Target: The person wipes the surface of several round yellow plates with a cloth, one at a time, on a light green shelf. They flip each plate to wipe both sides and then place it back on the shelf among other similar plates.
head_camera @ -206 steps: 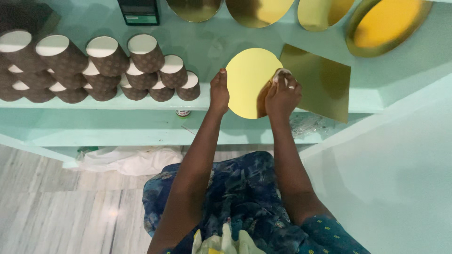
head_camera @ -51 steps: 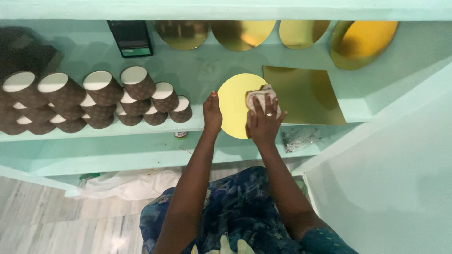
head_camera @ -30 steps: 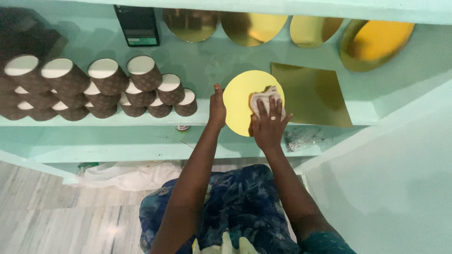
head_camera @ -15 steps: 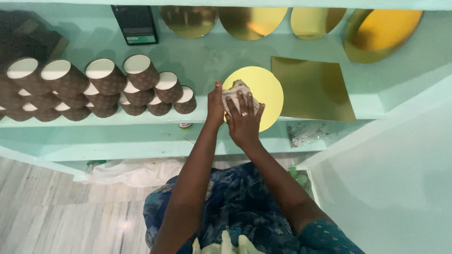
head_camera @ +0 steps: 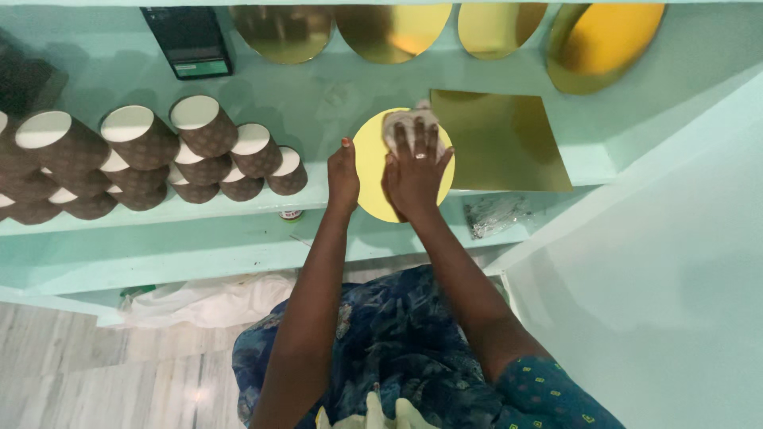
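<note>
While the left hand (head_camera: pixel 343 173) lies flat on the left edge of the yellow disc (head_camera: pixel 372 171) on the counter (head_camera: pixel 318 103), the right hand (head_camera: pixel 415 167) presses a cloth (head_camera: pixel 404 123) onto the disc, fingers spread. Gold square (head_camera: pixel 497 139) just right; brown cups (head_camera: pixel 203 147) left.

Pale turquoise shelves (head_camera: pixel 199 254) run along a matching wall (head_camera: pixel 318 87). A plain turquoise panel (head_camera: pixel 660 278) fills the right side. Below lies a grey marble-look floor (head_camera: pixel 87 381), lit softly and evenly.
</note>
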